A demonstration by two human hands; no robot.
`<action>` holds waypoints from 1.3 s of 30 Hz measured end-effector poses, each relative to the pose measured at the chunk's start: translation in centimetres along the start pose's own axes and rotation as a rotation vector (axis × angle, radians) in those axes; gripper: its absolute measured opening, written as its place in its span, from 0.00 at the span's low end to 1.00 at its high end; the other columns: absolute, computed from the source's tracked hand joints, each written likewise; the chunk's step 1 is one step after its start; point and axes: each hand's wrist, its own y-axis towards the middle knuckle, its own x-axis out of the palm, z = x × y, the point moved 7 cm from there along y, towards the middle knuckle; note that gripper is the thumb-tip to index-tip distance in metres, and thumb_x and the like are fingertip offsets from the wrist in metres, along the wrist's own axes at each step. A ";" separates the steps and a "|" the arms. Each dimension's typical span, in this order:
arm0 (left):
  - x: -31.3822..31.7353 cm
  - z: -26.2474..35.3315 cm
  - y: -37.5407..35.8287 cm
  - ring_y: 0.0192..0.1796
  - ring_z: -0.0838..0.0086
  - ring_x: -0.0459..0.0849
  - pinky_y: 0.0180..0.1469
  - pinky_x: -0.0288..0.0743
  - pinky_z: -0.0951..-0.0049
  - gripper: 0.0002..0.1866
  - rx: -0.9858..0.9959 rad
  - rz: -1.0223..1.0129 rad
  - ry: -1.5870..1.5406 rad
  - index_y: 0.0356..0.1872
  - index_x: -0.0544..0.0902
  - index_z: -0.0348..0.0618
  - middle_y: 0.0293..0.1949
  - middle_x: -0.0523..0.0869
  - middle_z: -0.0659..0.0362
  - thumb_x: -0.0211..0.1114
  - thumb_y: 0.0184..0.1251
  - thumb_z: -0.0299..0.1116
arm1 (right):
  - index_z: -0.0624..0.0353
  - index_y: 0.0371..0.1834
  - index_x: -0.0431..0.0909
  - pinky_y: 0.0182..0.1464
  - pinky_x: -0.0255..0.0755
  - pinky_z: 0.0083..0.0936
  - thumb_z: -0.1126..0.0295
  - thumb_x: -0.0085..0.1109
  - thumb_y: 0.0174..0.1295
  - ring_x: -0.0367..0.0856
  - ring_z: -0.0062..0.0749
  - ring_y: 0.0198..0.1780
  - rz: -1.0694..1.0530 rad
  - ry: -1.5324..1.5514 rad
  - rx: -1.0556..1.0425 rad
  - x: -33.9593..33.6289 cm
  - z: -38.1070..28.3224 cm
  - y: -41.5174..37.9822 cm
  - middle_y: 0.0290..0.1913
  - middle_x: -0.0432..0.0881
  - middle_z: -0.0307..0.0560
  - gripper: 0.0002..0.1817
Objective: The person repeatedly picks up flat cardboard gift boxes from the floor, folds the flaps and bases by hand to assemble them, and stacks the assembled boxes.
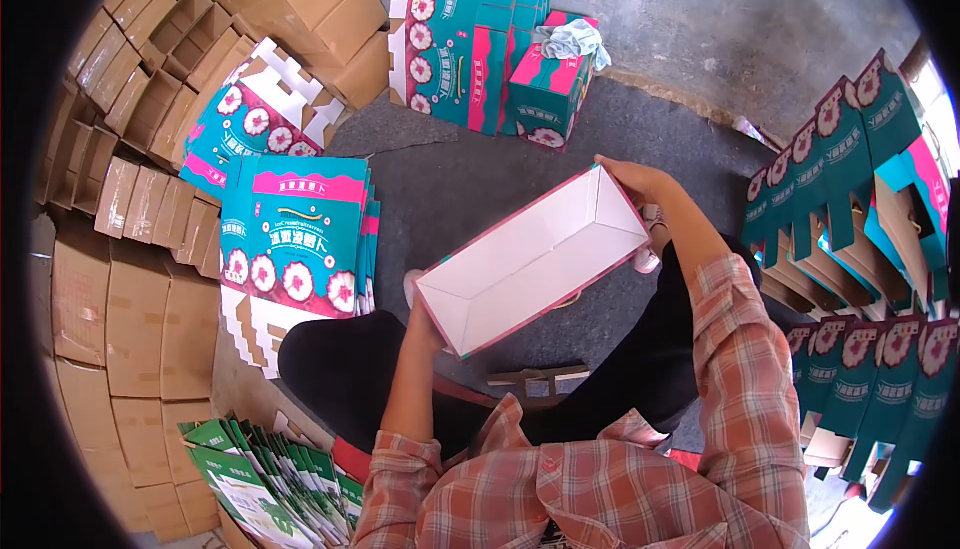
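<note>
An open box with a white inside and thin pink edges (530, 261) is tilted above my lap, its opening facing up. My left hand (424, 311) holds its lower left end, with the fingers mostly hidden by the box. At the upper right end, my right hand (637, 187) grips the box, and its fingers are partly behind the wall. A stack of flat teal and pink printed cartons (295, 239) lies left of the box. Between my legs, a small brown cardboard piece (540, 381) rests on the floor.
Brown cartons (135, 319) are piled along the left. More teal cartons (440, 49) and a closed box (550, 99) with a crumpled cloth (575, 41) stand ahead. Teal boxes (820, 169) line the right. Green packets (265, 484) fill the lower left.
</note>
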 end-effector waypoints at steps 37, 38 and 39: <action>1.8 2.8 -1.1 0.63 0.58 0.72 0.66 0.60 0.66 0.24 0.788 0.261 0.893 0.54 0.78 0.34 0.56 0.78 0.46 0.47 0.74 0.46 | 0.63 0.30 0.81 0.43 0.75 0.39 0.59 0.51 0.61 0.83 0.48 0.38 0.271 -0.859 -0.466 3.5 -1.2 -3.6 0.32 0.83 0.56 0.17; 2.9 3.1 -1.5 0.63 0.55 0.71 0.66 0.60 0.64 0.25 0.802 0.240 1.059 0.53 0.78 0.33 0.56 0.78 0.45 0.47 0.74 0.47 | 0.62 0.30 0.81 0.43 0.75 0.40 0.59 0.51 0.61 0.82 0.51 0.39 0.247 -1.044 -0.481 4.8 -1.4 -4.3 0.33 0.83 0.57 0.17; 3.7 3.1 -1.7 0.64 0.53 0.70 0.67 0.59 0.62 0.26 0.812 0.212 1.227 0.52 0.79 0.32 0.57 0.77 0.44 0.47 0.74 0.48 | 0.60 0.29 0.81 0.44 0.75 0.42 0.58 0.52 0.61 0.81 0.54 0.39 0.224 -1.227 -0.492 6.0 -1.6 -4.8 0.33 0.83 0.58 0.16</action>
